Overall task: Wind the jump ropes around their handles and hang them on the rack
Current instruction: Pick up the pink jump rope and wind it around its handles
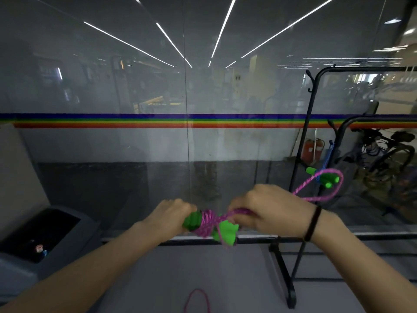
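- The left hand [171, 215] grips one end of the two green handles [228, 231]. Its fingers are curled round them.
- The right hand [270, 211] pinches the pink rope [207, 224] just beside the handles.
- The handles are held up in front of the person, between the two hands. The rope is wound round their middle in many turns.
- A long loop [303, 185] of the same rope sticks out to the right, near the black rack [314, 114].
- A small pink curl [196, 299] shows down by the floor. It is blurry, so I cannot tell if it is part of the same rope.
- A second jump rope [325, 177] with green handles already hangs on the rack.
- The rope looks light, thin and floppy. It will bend any way, and it will likely slip loose if it is not pulled tight.
- The handles look hard and stiff, so they are the best place to hold. A firm squeeze should not hurt them.
- The loose part is best held close to the wound turns, so each new turn sits snug.
- The bundle should be light enough for one hand to lift to the rack.
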Available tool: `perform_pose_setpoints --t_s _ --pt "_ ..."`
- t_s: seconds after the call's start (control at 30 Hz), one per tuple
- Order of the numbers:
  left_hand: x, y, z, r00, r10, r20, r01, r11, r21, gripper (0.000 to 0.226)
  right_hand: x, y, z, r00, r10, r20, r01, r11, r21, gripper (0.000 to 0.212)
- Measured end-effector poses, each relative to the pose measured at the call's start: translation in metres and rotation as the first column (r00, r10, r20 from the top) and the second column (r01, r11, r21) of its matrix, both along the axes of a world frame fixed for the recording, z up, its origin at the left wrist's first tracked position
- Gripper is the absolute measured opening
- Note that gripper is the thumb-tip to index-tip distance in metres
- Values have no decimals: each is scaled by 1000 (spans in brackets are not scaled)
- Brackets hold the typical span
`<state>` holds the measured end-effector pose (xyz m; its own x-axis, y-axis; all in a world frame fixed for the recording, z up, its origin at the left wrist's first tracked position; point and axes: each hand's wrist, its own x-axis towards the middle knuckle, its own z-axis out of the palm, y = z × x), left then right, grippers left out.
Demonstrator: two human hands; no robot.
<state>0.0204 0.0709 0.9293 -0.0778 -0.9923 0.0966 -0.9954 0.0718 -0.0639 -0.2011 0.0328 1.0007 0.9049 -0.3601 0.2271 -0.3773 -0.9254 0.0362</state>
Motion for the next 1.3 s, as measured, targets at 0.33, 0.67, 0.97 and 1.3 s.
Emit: perform_pose_setpoints --t_s 0.33,0.67,0.97,1.3 --pt "-25 25 13 689 -555 -467 335 815 -473 19 2 -59 -35 843 -242 480 -137 766 627 22" --pt "4 -5 5 755 -18 -656 -317 865 -388 31 2 -36 -91 947 -237 216 115 880 461 29" --pt "-9 -10 -2 995 90 -46 -90 996 18 34 -5 -1 -8 1000 19 22 -18 998 -64 27" --pt "-34 8 18 664 -454 -594 423 883 -203 17 -7 -70 -27 836 -95 540 -370 628 684 21"
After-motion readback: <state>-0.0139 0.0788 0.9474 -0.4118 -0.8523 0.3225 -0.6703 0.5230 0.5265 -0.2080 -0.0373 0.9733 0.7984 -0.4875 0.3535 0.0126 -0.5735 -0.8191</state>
